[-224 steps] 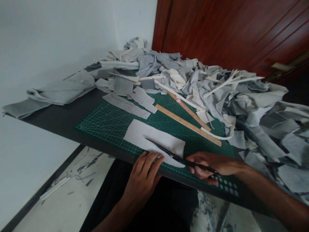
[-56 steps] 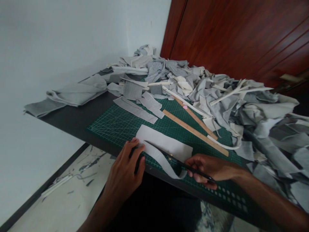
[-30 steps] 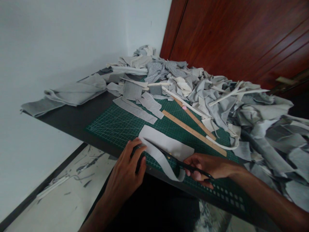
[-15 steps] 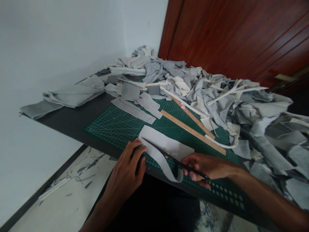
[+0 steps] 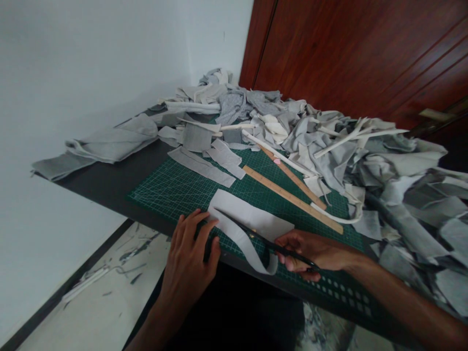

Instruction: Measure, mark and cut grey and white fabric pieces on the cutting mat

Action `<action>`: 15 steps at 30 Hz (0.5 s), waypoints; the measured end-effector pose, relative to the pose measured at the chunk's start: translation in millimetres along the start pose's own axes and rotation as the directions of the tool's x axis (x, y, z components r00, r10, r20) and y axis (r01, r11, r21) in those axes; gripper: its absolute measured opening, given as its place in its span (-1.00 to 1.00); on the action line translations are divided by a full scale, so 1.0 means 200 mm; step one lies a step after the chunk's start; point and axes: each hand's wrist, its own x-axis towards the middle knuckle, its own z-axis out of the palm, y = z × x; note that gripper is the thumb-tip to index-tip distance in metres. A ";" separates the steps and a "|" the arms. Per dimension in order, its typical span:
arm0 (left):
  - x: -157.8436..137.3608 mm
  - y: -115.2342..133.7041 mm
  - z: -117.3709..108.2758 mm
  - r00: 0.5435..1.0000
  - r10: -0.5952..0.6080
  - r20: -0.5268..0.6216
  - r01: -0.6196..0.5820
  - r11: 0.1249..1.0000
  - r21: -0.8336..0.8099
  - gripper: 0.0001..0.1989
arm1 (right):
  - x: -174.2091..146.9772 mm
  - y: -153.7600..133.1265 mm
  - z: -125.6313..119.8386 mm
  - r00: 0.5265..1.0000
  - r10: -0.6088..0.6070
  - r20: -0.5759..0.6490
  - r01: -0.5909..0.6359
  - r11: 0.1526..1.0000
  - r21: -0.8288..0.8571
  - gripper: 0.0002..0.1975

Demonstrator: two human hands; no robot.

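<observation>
My right hand grips black-handled scissors, whose dark blades point left along a pale grey piece of fabric. A narrow strip of the same fabric hangs off along the near side of the blades and curls towards the table edge. The tip of the scissors lies near the fabric's left end. There my left hand rests with fingers spread, its fingertips at the fabric's edge. Under the fabric is a green cutting mat.
Two wooden rulers lie beyond the fabric. Cut grey pieces sit at the mat's far side. A large heap of grey and cream scraps covers the back and right. Folded fabric lies at left, by the wall.
My left hand has shifted slightly left, its fingers spreading a little more. The scissors and the fabric stay almost where they were.
</observation>
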 end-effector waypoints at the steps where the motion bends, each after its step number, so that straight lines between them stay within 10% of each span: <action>1: 0.00 0.00 0.00 1.000 -0.015 -0.004 0.015 1.000 0.017 -0.70 | 0.00 0.00 0.00 1.000 -0.001 -0.005 0.001 1.000 -0.012 -0.41; 15: -0.01 -0.01 0.01 1.000 -0.004 -0.001 0.004 1.000 0.015 -0.69 | 0.01 0.03 -0.04 1.000 -0.019 0.021 0.019 1.000 0.024 -0.47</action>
